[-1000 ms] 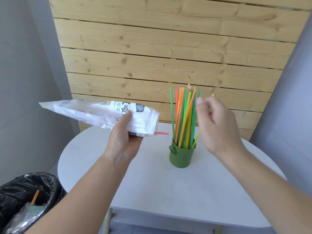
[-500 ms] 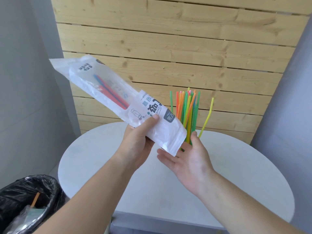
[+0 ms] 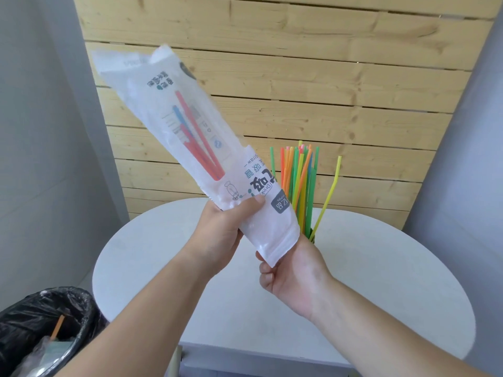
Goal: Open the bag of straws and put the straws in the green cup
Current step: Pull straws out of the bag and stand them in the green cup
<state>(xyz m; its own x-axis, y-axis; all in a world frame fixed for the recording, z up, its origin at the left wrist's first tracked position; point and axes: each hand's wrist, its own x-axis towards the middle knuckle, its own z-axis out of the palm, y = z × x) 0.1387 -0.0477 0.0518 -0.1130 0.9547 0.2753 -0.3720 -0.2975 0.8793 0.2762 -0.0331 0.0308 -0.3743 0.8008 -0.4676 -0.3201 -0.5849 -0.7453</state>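
We hold bag (image 3: 187,126) tilted.
Left hand (image 3: 223,235) wraps mid-bag; right hand (image 3: 291,273) fingers curl round lower end; straws (image 3: 202,153) above both.

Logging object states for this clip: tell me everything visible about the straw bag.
The straw bag is a long, white, translucent plastic pouch with printed lettering and a dark label. It is held over the table, tilted, lower end down-right. A few red and blue straws lie in its upper half. The left hand grips its middle; the right hand curls at its lower corner, whether pinching it is unclear.
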